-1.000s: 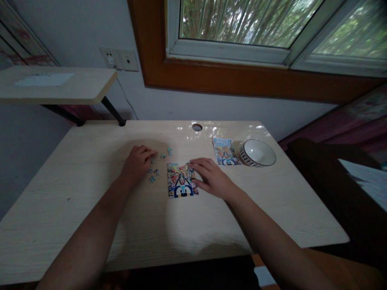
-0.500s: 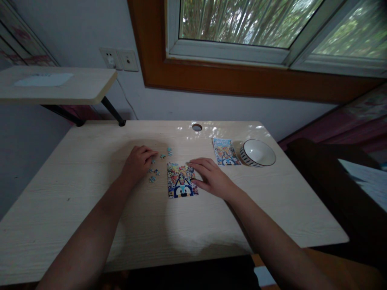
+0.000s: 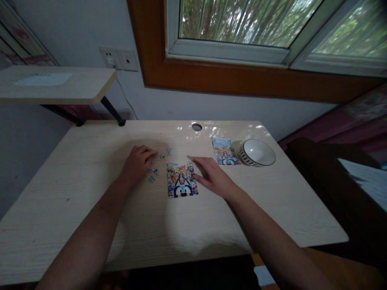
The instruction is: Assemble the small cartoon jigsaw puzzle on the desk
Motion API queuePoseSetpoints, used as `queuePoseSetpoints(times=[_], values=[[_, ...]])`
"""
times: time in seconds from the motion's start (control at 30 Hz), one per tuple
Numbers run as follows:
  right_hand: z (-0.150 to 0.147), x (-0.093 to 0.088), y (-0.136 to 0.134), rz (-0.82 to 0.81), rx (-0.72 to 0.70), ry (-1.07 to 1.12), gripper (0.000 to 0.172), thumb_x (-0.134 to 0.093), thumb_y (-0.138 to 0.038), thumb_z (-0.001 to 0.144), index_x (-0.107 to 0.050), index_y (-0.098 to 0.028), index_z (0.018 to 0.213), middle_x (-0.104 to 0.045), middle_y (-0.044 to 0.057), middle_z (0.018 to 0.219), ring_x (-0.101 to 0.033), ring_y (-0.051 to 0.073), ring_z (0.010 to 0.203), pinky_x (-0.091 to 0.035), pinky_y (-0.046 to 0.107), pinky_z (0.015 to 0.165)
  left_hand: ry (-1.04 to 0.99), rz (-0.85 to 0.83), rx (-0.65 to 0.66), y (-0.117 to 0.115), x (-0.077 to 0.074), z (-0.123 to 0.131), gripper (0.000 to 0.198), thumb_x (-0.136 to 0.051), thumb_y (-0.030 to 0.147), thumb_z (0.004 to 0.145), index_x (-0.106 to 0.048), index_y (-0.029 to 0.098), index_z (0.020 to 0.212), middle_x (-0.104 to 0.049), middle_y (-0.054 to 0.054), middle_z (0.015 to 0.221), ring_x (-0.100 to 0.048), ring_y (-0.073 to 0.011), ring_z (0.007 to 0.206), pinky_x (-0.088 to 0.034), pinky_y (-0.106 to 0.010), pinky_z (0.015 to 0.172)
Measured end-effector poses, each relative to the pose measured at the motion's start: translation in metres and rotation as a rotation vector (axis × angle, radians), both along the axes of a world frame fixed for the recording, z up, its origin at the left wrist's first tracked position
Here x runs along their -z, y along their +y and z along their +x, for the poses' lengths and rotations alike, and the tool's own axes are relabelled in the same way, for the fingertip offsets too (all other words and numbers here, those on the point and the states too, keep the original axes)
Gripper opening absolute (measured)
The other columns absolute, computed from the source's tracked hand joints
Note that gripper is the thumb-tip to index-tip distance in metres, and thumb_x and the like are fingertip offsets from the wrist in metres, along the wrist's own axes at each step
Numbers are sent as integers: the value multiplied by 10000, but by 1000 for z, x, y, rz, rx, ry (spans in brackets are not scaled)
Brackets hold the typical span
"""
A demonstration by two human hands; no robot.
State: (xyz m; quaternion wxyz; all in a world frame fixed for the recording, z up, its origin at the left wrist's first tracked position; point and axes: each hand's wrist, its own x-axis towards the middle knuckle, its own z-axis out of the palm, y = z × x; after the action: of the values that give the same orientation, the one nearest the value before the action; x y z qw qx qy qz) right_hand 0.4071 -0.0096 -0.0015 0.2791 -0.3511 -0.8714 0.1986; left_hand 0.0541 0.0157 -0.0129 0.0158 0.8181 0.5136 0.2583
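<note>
A partly assembled colourful jigsaw puzzle (image 3: 182, 179) lies on the light wooden table (image 3: 90, 189). My right hand (image 3: 212, 176) rests flat at the puzzle's right edge with its fingers stretched out and its thumb touching the edge. My left hand (image 3: 138, 162) lies palm down to the left of the puzzle, fingers loosely curled over several loose blue puzzle pieces (image 3: 153, 173). I cannot see anything held in either hand.
A small printed picture card (image 3: 225, 151) lies right of the puzzle, beside a white striped bowl (image 3: 258, 153). A cable hole (image 3: 196, 127) is near the table's far edge. A side shelf (image 3: 54, 84) juts out at the upper left. A dark chair (image 3: 338, 189) stands on the right.
My right hand has slid slightly to the right, off the top of the puzzle to its right edge. My left hand has stayed put.
</note>
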Motion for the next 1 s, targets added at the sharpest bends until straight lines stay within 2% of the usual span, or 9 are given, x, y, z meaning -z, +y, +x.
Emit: queuePoseSetpoints(times=[0.3, 0.67, 0.83, 1.0], values=[[0, 0, 1, 2, 2, -43, 638, -630, -375, 1022, -378, -335, 1607, -624, 111, 1410, -574, 318, 1295, -496, 570, 1111, 67, -6, 83, -4, -6, 9, 281, -565, 285, 1040, -770, 224, 1222, -678, -109, 1149, -571, -275, 1074, -476, -472, 985], [0, -2, 1, 5, -4, -54, 606, -617, -375, 1029, -407, -328, 1596, -625, 111, 1403, -571, 312, 1296, -489, 551, 1117, 71, -16, 94, -7, -13, 12, 229, -597, 298, 1022, -784, 214, 1123, -707, -90, 1085, -573, -266, 1043, -462, -467, 1002], [0, -3, 0, 3, -3, -51, 610, -624, -372, 1026, -409, -324, 1596, -627, 116, 1396, -573, 313, 1293, -489, 553, 1114, 60, -26, 56, -7, -13, 11, 292, -528, 325, 1056, -781, 185, 1090, -715, -97, 1054, -575, -273, 1029, -463, -454, 989], [0, -4, 0, -2, -7, -43, 604, -620, -356, 1030, -407, -336, 1595, -627, 110, 1396, -573, 310, 1292, -491, 549, 1115, -31, -70, -6, 0, -6, 0, 328, -508, 335, 1050, -781, 156, 1084, -720, -105, 1046, -610, -275, 1022, -468, -456, 1000]])
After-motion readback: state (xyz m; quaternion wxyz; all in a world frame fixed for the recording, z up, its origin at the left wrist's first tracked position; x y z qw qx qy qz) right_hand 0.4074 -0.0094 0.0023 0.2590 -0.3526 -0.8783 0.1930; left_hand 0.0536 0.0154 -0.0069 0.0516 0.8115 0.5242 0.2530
